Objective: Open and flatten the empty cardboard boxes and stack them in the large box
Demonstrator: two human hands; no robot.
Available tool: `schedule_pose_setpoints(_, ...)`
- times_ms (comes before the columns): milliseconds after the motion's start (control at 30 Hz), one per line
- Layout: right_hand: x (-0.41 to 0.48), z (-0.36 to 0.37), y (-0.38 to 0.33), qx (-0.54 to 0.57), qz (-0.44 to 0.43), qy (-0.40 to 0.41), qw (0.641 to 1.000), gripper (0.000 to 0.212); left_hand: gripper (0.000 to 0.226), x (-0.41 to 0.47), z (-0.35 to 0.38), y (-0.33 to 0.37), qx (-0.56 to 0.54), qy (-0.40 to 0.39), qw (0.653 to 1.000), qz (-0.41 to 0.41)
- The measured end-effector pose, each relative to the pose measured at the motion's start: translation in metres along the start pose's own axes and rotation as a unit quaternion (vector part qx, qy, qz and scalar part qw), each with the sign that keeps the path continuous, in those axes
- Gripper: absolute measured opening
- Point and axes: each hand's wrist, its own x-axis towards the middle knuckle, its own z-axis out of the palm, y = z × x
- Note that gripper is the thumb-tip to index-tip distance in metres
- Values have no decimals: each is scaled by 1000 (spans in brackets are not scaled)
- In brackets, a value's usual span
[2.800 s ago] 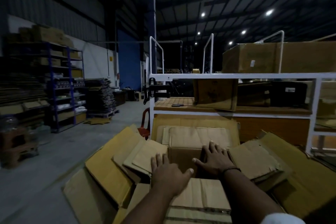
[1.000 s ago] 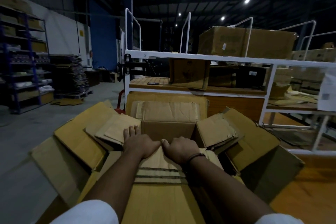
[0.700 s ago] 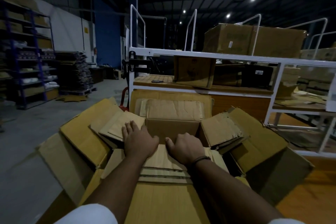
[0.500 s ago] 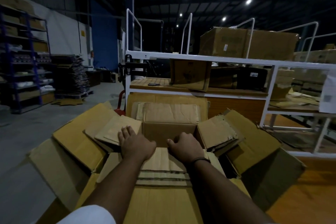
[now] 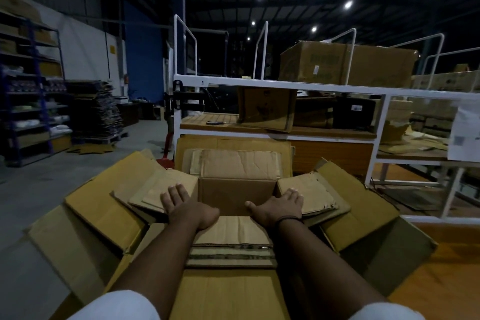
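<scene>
at frame centre our left grip (image 5: 183,205) and right grip (image 5: 281,204), both released, press flat on the side flaps (image 5: 313,189) of the small box (image 5: 236,191).

White short sleeves (image 5: 117,306) on both arms, dark band (image 5: 287,220) on right wrist.

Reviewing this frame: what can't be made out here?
Head view:
Floor of the open box: hidden behind its near flaps.
Print on the carton atop the rack: dim, blurred.
White label: blurred, cut by the right edge.
Dark tool on the shelf: too small to identify.
</scene>
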Motion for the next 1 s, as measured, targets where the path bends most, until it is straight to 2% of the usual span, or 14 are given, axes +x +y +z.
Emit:
schedule_pose_setpoints(133,-2,1,2,-15,-17,7,1000,99,99,5,-4,1,6,-38,999,-5)
schedule_pose_setpoints(300,-5,4,5,5,-54,39,998,83,98,7,-3,2,8,-27,1000,-2)
schedule_pose_setpoints(367,-6,5,3,12,-110,63,992,73,93,5,-1,2,9,-14,1000,3)
schedule_pose_setpoints(467,-19,-1,0,84,-215,70,971,56,84,4,9,0,-15,53,998,11)
schedule_pose_setpoints(633,-43,-5,-12,54,-384,78,918,51,64,-3,15,-6,-73,152,985,42)
schedule_pose_setpoints(833,-53,8,-29,68,-347,80,932,58,56,-4,17,-7,-100,184,977,40)
schedule_pose_setpoints(1000,-51,8,-30,88,-336,87,934,66,66,-3,13,-6,-65,166,983,31)
